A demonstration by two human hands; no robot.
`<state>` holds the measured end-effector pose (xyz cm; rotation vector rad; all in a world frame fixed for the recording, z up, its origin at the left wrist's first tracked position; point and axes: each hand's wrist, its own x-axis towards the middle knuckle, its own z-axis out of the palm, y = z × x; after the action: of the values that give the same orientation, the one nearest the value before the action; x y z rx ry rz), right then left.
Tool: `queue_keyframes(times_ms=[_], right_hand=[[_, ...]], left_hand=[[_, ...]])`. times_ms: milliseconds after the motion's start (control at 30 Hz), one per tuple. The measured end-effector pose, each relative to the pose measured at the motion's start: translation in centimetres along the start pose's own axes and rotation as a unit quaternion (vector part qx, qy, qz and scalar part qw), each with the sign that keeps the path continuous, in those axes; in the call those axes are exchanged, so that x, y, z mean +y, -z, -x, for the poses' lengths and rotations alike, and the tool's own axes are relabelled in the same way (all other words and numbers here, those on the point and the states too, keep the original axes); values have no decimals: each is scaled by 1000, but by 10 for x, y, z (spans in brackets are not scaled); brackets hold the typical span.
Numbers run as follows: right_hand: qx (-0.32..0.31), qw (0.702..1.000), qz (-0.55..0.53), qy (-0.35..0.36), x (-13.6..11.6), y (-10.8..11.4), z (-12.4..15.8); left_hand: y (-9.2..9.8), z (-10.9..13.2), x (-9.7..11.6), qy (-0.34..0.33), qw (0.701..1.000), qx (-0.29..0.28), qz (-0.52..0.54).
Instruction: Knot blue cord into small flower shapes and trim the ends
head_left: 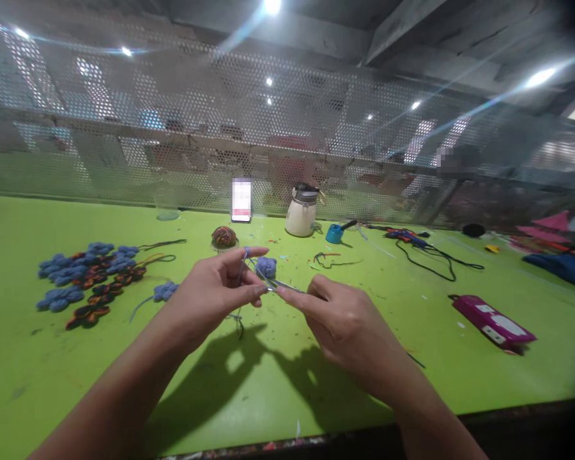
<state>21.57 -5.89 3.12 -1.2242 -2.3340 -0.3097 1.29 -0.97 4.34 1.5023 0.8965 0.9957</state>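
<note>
My left hand (pixel 220 284) is raised over the green table (pixel 287 358), fingers pinched on a strand of blue yarn (pixel 245 259) looped over the forefinger. My right hand (pixel 338 322) meets it from the right, gripping a thin metal crochet hook (pixel 280 284) whose tip sits at the left fingertips. A small blue yarn ball (pixel 266 266) lies on the table just behind the hands.
Crocheted blue and dark flowers (pixel 89 271) lie at the left. A multicoloured yarn ball (pixel 224 237), a phone (pixel 241 200), a white jar (pixel 301 211) and a blue cup (pixel 335 233) stand at the back by the mesh wall. A magenta box (pixel 492 319) and black cords (pixel 431 259) lie right.
</note>
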Motion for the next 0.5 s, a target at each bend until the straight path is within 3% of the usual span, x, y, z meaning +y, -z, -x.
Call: queue_keyframes(times_ms=[500], right_hand=[[10,999,33,2,0,-5,0]], left_hand=[[-6,-1,-2,-32,997,24,-72]])
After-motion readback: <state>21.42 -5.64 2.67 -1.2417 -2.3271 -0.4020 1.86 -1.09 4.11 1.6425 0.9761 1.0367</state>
